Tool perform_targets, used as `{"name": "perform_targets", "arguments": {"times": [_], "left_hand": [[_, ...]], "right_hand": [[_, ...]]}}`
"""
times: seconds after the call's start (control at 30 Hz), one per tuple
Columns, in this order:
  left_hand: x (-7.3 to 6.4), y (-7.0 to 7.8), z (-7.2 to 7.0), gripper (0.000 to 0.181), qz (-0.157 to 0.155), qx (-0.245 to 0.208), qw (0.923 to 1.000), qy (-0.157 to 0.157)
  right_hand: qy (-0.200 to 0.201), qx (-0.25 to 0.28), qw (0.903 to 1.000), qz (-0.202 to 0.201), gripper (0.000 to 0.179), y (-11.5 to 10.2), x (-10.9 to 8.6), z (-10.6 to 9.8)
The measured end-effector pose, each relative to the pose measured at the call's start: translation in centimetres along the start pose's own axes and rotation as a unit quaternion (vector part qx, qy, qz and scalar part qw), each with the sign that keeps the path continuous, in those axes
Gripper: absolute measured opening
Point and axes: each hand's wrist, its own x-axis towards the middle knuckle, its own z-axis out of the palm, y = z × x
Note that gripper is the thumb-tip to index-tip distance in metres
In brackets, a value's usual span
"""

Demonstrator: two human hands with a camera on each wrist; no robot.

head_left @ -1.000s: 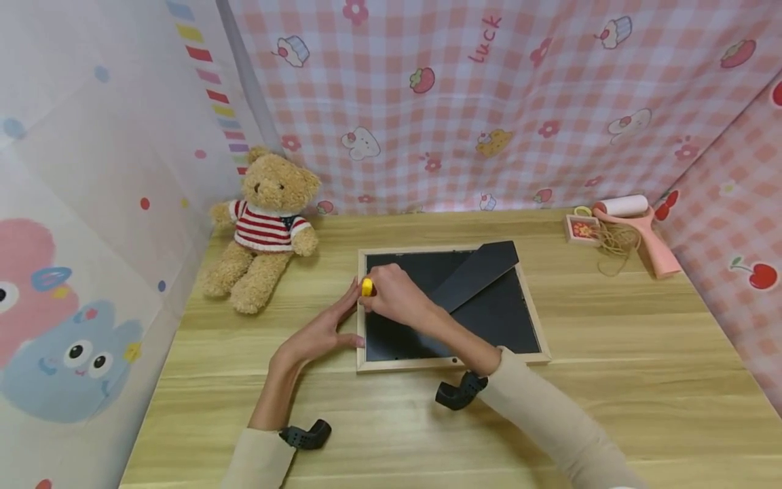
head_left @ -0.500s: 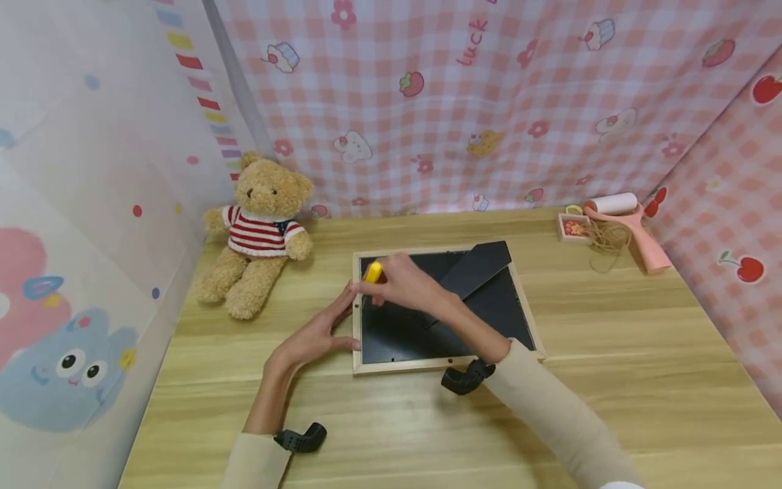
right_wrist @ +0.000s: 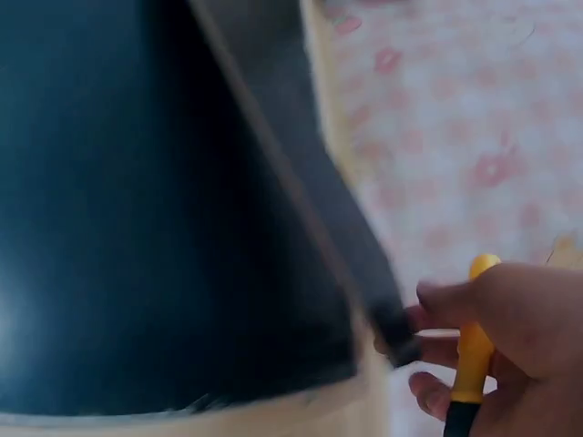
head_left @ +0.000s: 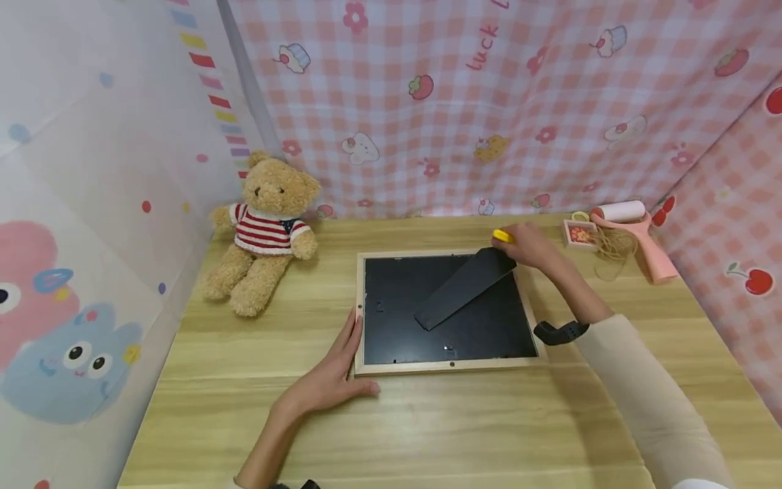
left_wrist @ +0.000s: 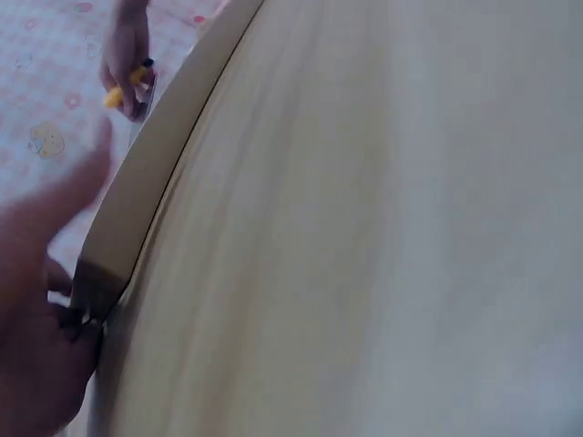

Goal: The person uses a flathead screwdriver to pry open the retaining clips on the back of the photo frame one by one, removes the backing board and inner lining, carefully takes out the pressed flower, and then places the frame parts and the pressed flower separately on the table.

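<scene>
A picture frame (head_left: 449, 368) with a pale wooden border lies on the table, its black back facing up. Its black stand leg (head_left: 464, 288) runs slantwise over the back to the far right corner. My left hand (head_left: 326, 380) rests along the frame's left side, fingers straight and thumb spread past the near corner. At the far right corner, my right hand (head_left: 530, 246) grips a yellow-and-black tool (right_wrist: 474, 360); its tip is not seen. In the right wrist view, fingertips (right_wrist: 433, 314) of that hand are at the stand leg's wide end. In the left wrist view, the frame's edge (left_wrist: 137, 196) shows beside my left hand.
A teddy bear (head_left: 269, 210) in a striped sweater sits at the back left of the wooden table (head_left: 427, 435). At the back right lie a small box (head_left: 579, 234), some twine (head_left: 613, 246) and a pink-handled lint roller (head_left: 654, 251). Patterned cloth hangs behind.
My right hand has moved from the frame's left side to its far right corner, still gripping the tool. My left hand has slid toward the near left corner.
</scene>
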Motion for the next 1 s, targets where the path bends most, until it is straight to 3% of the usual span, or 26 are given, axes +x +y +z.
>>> {"name": "perform_targets", "arguments": {"times": [0.13,0.33,0.43,0.5,0.63,0.73,0.83,0.93,1.0], "left_hand": [[-0.2,0.3,0.5,0.113,0.002,0.014,0.9988,0.046],[0.0,0.4,-0.2,0.103,-0.005,0.041,0.9958,0.082],[0.2,-0.2,-0.3,0.099,0.001,0.062,0.9892,0.132],[0.5,-0.8,-0.3,0.091,0.008,0.077,0.98,0.183],[1.4,-1.6,0.0,0.054,0.006,0.106,0.9497,0.294],[2.0,-1.3,-0.2,0.039,-0.005,0.127,0.9327,0.338],[2.7,-0.6,-0.2,0.03,-0.021,0.12,0.938,0.325],[3.5,-0.2,0.0,0.025,-0.031,0.082,0.9542,0.286],[3.8,0.1,0.2,0.034,-0.037,0.054,0.9644,0.256]], "right_hand": [[0.018,0.017,0.9997,-0.008,0.027,1.6,-0.7,1.0],[0.025,0.034,0.9991,-0.004,0.028,1.8,-2.4,1.5],[0.016,0.036,0.9992,-0.006,0.033,3.2,-3.4,2.3],[0.007,0.031,0.9995,-0.007,0.037,4.5,-4.1,3.1],[-0.017,0.018,0.9996,-0.013,0.045,7.4,-5.3,4.9],[-0.029,0.011,0.9995,-0.007,0.046,8.5,-6.5,5.6],[-0.028,0.01,0.9995,-0.011,0.045,9.0,-7.9,6.0],[-0.025,0.007,0.9995,-0.018,0.042,9.5,-9.5,6.5],[-0.044,0.008,0.9989,-0.011,0.04,9.8,-10.6,6.7]]}}
